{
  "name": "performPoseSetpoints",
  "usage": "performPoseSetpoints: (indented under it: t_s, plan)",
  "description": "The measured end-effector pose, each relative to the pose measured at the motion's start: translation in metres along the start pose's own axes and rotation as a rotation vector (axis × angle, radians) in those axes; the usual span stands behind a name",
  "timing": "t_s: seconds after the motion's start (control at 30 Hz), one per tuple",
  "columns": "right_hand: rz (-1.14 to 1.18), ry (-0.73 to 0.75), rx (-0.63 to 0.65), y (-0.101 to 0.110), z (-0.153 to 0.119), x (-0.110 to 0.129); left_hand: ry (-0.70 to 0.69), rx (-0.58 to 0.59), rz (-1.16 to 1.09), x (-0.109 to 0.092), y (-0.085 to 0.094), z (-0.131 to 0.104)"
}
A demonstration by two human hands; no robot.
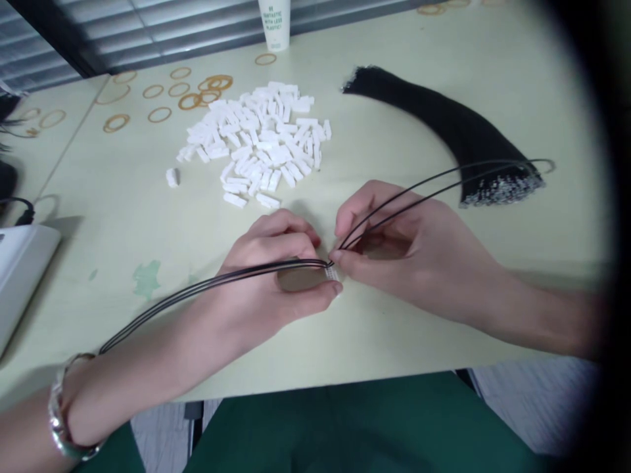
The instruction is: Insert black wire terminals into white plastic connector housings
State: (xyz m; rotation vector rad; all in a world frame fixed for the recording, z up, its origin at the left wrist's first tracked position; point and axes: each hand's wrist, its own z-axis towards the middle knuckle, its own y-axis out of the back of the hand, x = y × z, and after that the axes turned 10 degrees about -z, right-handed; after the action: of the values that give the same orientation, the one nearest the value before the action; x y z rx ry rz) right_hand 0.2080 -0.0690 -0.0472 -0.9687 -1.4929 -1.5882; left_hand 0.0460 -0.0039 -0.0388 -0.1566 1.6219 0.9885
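Between thumb and fingers, my left hand (280,263) pinches a small white connector housing (331,272). Several thin black wires (211,281) run from its top edge back over my left forearm. My right hand (394,243) is closed, thumb against fingertip, on a black wire (389,205) right at the housing. This wire loops up over the back of my right hand toward the far right. Whether its tip is inside the housing I cannot tell, since the fingers cover it.
A heap of white connector housings (266,135) lies beyond my hands. To the right rests a thick bundle of black wires (438,118) with metal terminals at both ends. Rubber bands (188,101), a paper cup (276,25) and a white device (24,263) are on the table (394,355).
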Motion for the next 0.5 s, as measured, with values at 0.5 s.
performPoseSetpoints:
  t_s: [0.5]
  plan:
    - [-0.441, 0.252, -0.071, -0.004, -0.012, -0.001, -0.018, 0.037, -0.051, 0.003, 0.000, 0.001]
